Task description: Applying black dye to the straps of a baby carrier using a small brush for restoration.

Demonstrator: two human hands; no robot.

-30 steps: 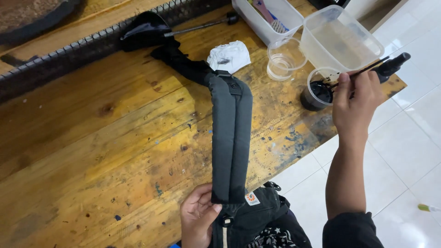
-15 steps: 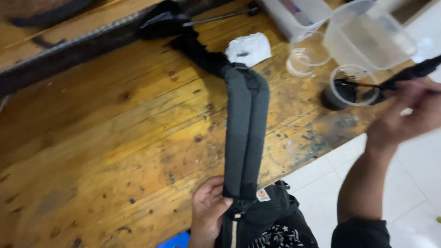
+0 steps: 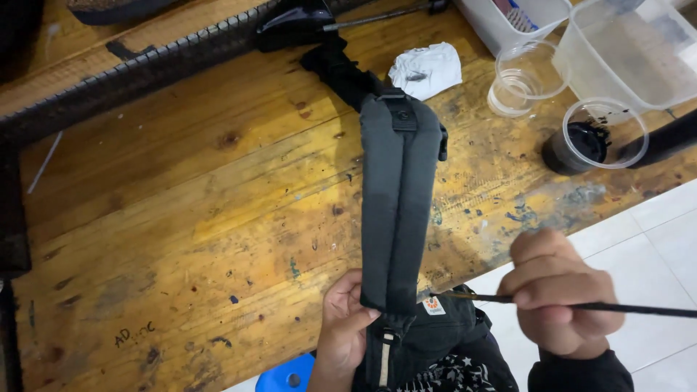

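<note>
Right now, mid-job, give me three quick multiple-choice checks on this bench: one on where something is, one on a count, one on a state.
1. Where does the crumpled white cloth lie?
A. On the floor tiles
B. On the wooden bench, beside the far end of the padded dark strap
C. Inside the clear tub

2. How many clear round cups stand on the bench?
A. Two
B. Four
C. None

3. What is the state of the right hand?
A. Open and flat on the bench
B. Out of view
C. Closed on a thin brush

Answers:
1 B: the cloth rests on the wood next to the strap's buckle end.
2 A: one empty cup and one cup with black paint.
3 C: its fingers pinch the brush handle, while the left hand grips the strap's near end.
</note>
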